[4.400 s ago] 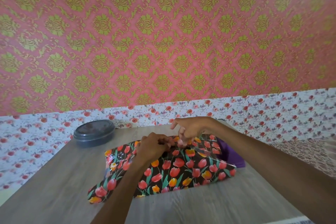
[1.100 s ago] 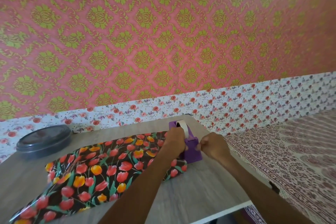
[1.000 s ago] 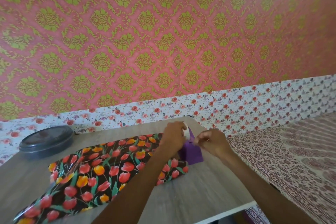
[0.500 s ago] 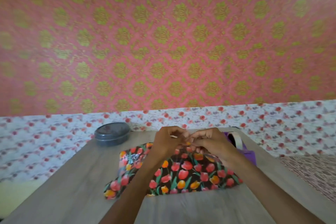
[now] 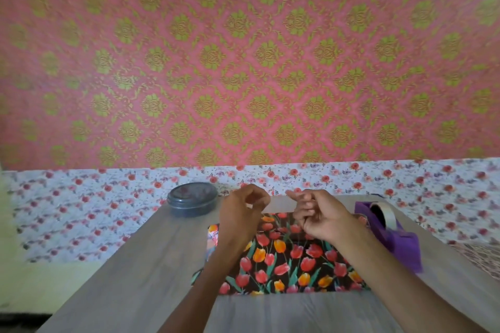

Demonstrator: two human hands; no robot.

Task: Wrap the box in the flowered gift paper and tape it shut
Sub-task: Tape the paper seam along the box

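A: What fills most of the view?

B: A pink wall (image 5: pixel 243 62) with green medallions, and below it a white band (image 5: pixel 81 211) printed with small red flowers.

A: And under that?

B: A grey wood-grain surface (image 5: pixel 135 265). The box (image 5: pixel 292 259) lies flat at its middle, covered in the flowered paper (image 5: pixel 322 278), black with red and orange tulips. Its near edge runs straight across, facing the person.

A: Anything beside it?

B: A purple tape dispenser (image 5: pixel 392 235) stands just to the right of the box, with a pale roll (image 5: pixel 384 213) in its cradle. A dark round lidded container (image 5: pixel 192 199) sits at the far left corner, apart from the box.

A: The hands?

B: Both are raised over the far edge of the box. The left grip (image 5: pixel 240 213) has fingers curled in, thumb meeting fingertips. The right grip (image 5: pixel 319 216) is curled too, forefinger pointing toward the left one, with a gap between the two.

A: Pinching anything?

B: I cannot tell; nothing clear shows between them.
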